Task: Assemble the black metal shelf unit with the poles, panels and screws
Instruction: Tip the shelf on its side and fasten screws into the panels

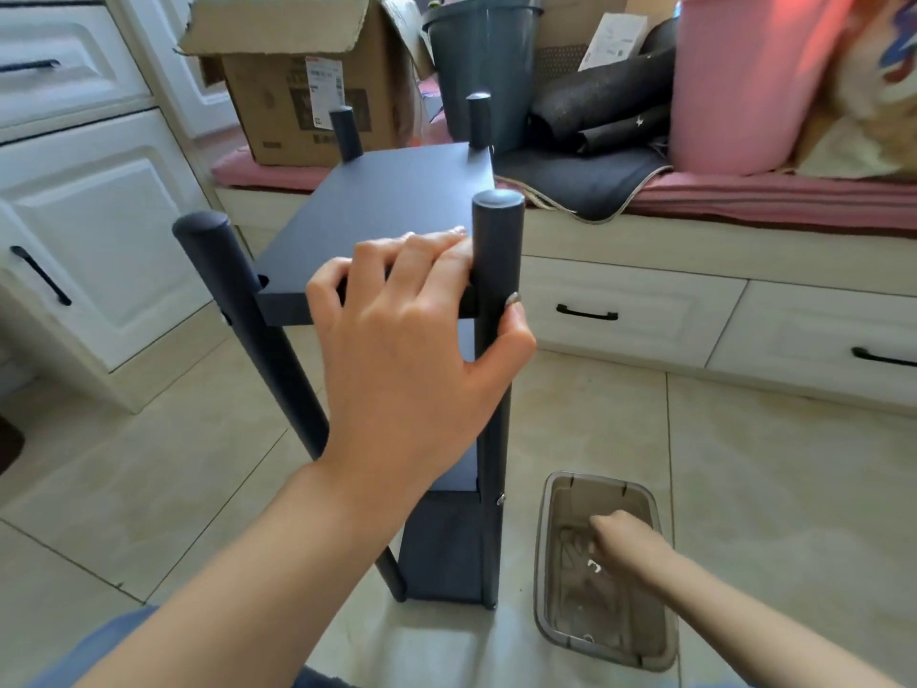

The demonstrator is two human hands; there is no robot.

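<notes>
Shelf unit [392, 310], black metal, stands upright on the tiled floor [744, 464] directly in front of the person, its four poles rising above the top panel [392, 201]. Nearest the camera, the right hand [627, 546] reaches down into a clear plastic tray [543, 578] lying on the floor just beside the unit's right foot; its fingers are curled downward over small bits in the tray, but whether they pinch anything cannot be told. Bare tile lies open to the right of the tray and to the left of the unit. Higher up, the left hand [412, 340] grips the top panel's front edge, fingers together and laid flat on its upper surface, the thumb pressing a silver screw head [511, 300] against the front right pole [496, 290]. The front left pole [233, 300] leans outward, a gap showing between it and the panel's corner. A lower panel [441, 543] sits near the floor. Beyond the far poles, close behind the unit, a window bench with a pink cushion [744, 196] carries a cardboard box [307, 86], a grey bucket [481, 57] and a pink bin [744, 81]. White cabinets [84, 191] line the left side.
</notes>
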